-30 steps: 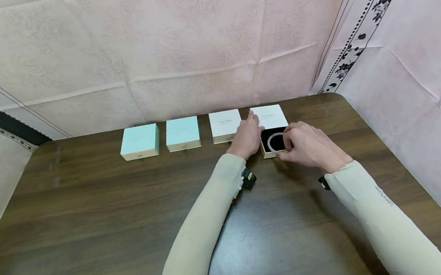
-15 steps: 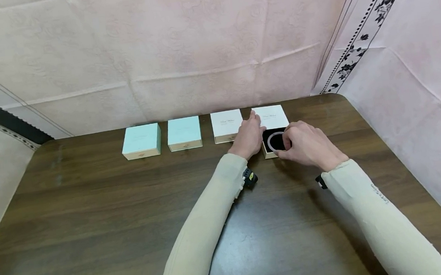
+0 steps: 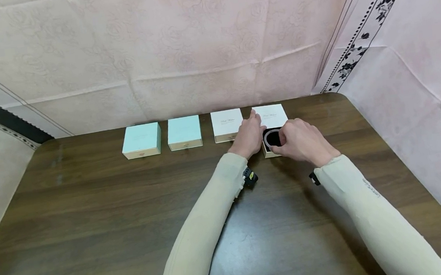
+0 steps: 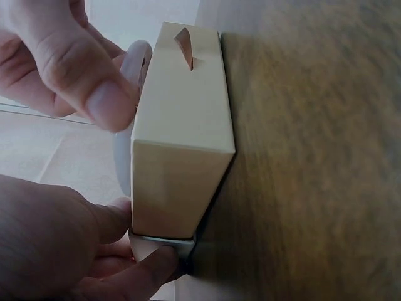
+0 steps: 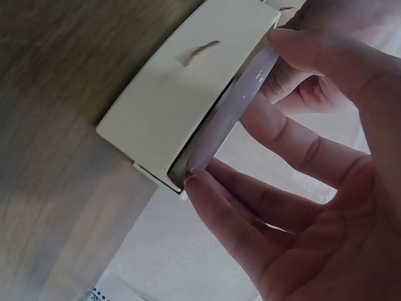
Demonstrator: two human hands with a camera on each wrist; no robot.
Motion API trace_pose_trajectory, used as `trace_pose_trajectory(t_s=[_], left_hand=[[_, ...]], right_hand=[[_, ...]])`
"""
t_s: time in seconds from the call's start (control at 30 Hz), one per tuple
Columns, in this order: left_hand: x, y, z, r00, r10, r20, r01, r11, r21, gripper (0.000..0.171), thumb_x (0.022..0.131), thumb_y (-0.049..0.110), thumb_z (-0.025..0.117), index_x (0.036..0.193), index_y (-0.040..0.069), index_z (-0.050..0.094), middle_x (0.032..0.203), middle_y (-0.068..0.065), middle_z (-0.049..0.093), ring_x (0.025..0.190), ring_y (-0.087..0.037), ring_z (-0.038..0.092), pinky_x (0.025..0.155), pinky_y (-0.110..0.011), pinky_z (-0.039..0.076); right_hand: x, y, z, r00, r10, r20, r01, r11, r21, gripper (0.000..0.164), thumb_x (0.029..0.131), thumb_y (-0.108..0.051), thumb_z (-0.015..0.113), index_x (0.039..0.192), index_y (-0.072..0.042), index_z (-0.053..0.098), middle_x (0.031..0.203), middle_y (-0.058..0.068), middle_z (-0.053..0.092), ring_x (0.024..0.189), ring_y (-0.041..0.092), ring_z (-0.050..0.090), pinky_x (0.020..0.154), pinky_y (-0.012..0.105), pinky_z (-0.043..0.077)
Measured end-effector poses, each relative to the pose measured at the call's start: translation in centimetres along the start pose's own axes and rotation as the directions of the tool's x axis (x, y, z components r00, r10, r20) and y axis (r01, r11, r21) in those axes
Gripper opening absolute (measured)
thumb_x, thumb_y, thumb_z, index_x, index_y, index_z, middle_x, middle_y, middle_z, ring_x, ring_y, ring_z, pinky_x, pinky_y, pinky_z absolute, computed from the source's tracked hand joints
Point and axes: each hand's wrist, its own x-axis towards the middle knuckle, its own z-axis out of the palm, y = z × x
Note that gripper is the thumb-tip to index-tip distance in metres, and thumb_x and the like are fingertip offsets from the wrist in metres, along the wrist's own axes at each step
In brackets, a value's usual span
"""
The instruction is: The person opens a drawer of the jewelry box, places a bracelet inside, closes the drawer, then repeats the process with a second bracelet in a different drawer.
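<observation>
My right hand [image 3: 303,142] pinches a pale, translucent bangle [image 5: 232,110] between thumb and fingers. The bangle lies nearly flat at the opening of a cream drawer [image 4: 178,94] with a black lining. This drawer is pulled toward me out of a white box sleeve [image 3: 271,114], the rightmost of the row. A small brown ribbon tab [image 5: 200,51] sticks out of the drawer's front. My left hand [image 3: 247,134] grips that sleeve at its left side, close to the drawer. The sleeve's far side is hidden in the wrist views.
Left of my left hand stands another white box [image 3: 225,122], partly covered by the hand. Two mint-green boxes [image 3: 183,130] stand farther left along the back of the brown wooden table [image 3: 104,221]. Patterned cloth [image 3: 179,47] hangs behind the table and at its sides.
My right hand has moved slightly left with the bangle, which has come down flatter over the black lining. The left hand has stayed in place on the white box.
</observation>
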Motion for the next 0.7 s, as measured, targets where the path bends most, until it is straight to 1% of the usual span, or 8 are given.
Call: trace_pose_trajectory(t_s=[0.2,0.4,0.57,0.7], left_hand=[[0.1,0.0,0.1,1.0,-0.003,-0.003,0.003,1.0,0.004,0.048,0.11,0.027,0.044,0.152,0.004,0.043,0.169,-0.016,0.024,0.132,-0.037,0.057,0.105,-0.037,0.052],[0.1,0.2,0.0,1.0,-0.002,-0.017,0.003,0.999,0.038,0.048,0.11,0.027,0.045,0.152,0.003,0.044,0.168,-0.016,0.027,0.133,-0.036,0.057,0.106,-0.038,0.052],[0.1,0.2,0.0,1.0,-0.002,-0.02,0.003,0.999,0.041,0.048,0.11,0.027,0.045,0.151,0.003,0.045,0.168,-0.016,0.028,0.132,-0.036,0.058,0.106,-0.037,0.052],[0.1,0.2,0.0,1.0,0.003,-0.025,-0.002,0.999,0.036,0.048,0.11,0.027,0.046,0.151,0.003,0.045,0.168,-0.017,0.028,0.132,-0.036,0.058,0.105,-0.038,0.052]], right_hand=[[0.3,-0.3,0.1,1.0,0.024,0.001,-0.024,1.0,0.003,0.042,0.085,-0.036,0.076,0.051,-0.016,0.06,0.068,0.005,0.062,0.072,0.024,0.057,0.062,0.04,0.047],[0.3,-0.4,0.3,0.999,0.052,-0.014,-0.052,0.998,0.021,0.044,0.085,-0.036,0.077,0.052,-0.015,0.059,0.066,0.004,0.06,0.069,0.024,0.058,0.062,0.042,0.047],[0.5,-0.3,0.7,0.998,0.056,-0.027,-0.055,0.998,0.03,0.045,0.085,-0.035,0.079,0.051,-0.014,0.059,0.066,0.005,0.062,0.07,0.025,0.06,0.065,0.042,0.048],[0.8,-0.2,1.1,0.997,0.054,-0.055,-0.053,0.998,0.019,0.046,0.084,-0.034,0.08,0.049,-0.013,0.06,0.064,0.006,0.064,0.071,0.028,0.062,0.066,0.044,0.05]])
